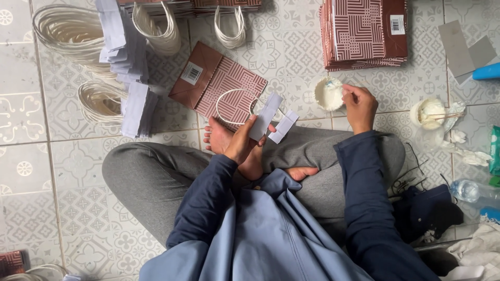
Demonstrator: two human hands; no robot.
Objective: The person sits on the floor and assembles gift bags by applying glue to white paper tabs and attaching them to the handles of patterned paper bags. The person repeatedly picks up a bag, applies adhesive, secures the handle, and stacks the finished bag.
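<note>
The white cord handle with its pale paper end tabs [271, 115] sits in your left hand [240, 141], pinched by one tab between thumb and fingers just above your bare foot [221, 136], the cord looping up over the flat maroon patterned paper bag [219, 83] lying on the tiled floor [31, 156]. Your left forearm angles up from your lap, wrist bent inward. Your right hand [358, 105] reaches forward with the arm nearly straight, fingertips closed on a small applicator dipped into the small round white glue cup [328, 93]. Beyond it lies a stack of folded maroon patterned bags [364, 34]; bundles of white cord handles [67, 31] lie far left.
</note>
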